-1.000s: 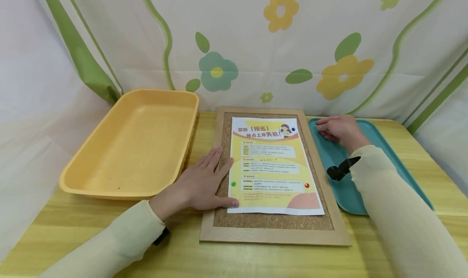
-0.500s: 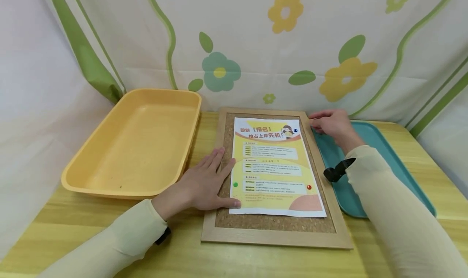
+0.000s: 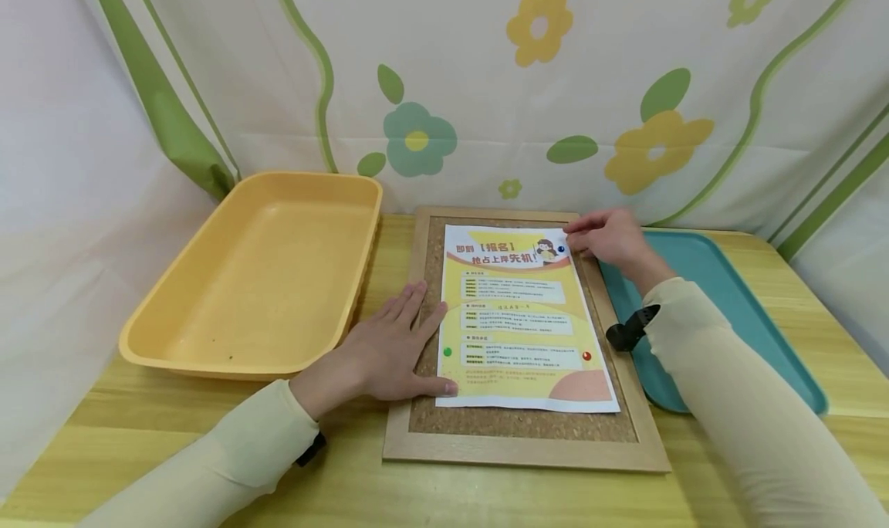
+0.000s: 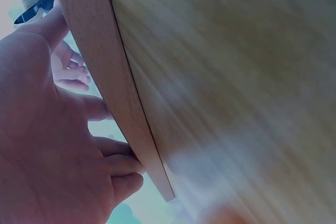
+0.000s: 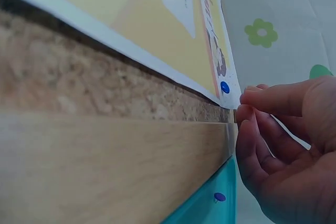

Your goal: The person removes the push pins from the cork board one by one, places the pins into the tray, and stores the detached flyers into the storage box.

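A printed poster (image 3: 510, 319) lies on a wood-framed cork board (image 3: 521, 424). A green push pin (image 3: 447, 351), a red push pin (image 3: 586, 356) and a blue push pin (image 3: 561, 248) are at its lower left, lower right and upper right. My left hand (image 3: 389, 350) rests spread over the board's left edge, thumb on the poster's lower left corner. Near the upper right corner, my right hand (image 3: 607, 241) hovers with thumb and fingertips drawn together beside the blue push pin. Anything small between those fingertips is hidden, also in the right wrist view.
A yellow tray (image 3: 264, 273) stands left of the board. To the right lies a teal tray (image 3: 736, 327); a purple push pin (image 5: 219, 196) is in it in the right wrist view. A flowered curtain (image 3: 479, 88) hangs behind the table.
My right hand has moved left from above the teal tray to the board's upper right corner, fingertips together. My left hand has stayed in place on the board.
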Available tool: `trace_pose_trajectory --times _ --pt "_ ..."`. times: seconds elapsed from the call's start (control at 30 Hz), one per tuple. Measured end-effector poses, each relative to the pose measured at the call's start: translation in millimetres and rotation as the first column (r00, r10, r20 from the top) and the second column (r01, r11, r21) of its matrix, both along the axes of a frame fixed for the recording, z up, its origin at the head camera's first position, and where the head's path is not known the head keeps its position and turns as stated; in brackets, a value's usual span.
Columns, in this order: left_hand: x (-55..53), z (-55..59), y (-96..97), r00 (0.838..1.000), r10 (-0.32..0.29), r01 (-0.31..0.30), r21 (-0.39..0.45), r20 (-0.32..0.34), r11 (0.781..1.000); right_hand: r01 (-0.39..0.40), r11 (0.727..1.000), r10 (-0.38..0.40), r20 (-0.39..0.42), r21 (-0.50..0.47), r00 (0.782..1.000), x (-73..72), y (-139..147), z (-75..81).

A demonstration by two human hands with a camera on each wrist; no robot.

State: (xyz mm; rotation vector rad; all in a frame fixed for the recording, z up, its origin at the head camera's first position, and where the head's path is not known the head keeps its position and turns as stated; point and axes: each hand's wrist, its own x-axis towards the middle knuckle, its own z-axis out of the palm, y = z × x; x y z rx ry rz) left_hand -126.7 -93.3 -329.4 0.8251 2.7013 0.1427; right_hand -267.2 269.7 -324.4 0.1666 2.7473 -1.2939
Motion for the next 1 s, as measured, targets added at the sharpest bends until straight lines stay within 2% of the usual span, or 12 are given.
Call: trace_pose_trajectory --times 0.27,0.5,0.77,1.0 --pt "0.1 -1.3 0.7 1.0 0.002 -0.002 -0.003 0.01 1.0 -0.026 0.998 0.026 -0.002 0.065 1.0 1.4 -2 -6.9" --pt "-0.7 -2.8 1.7 1.0 -0.005 0.005 -0.005 0.004 1.0 -0.037 0.997 0.036 0.011 0.067 0.999 0.9 1 -12.1" --pt "-1.6 -1.9 1.1 1.0 -0.009 0.009 -0.008 0.001 1.0 -0.056 0.996 0.056 0.007 0.066 0.998 0.4 4 -12.4" --pt "-2.2 -1.6 -0.1 1.0 -0.001 0.001 -0.007 0.002 1.0 -0.051 0.992 0.05 0.017 0.114 0.999 -1.3 -1 -12.6"
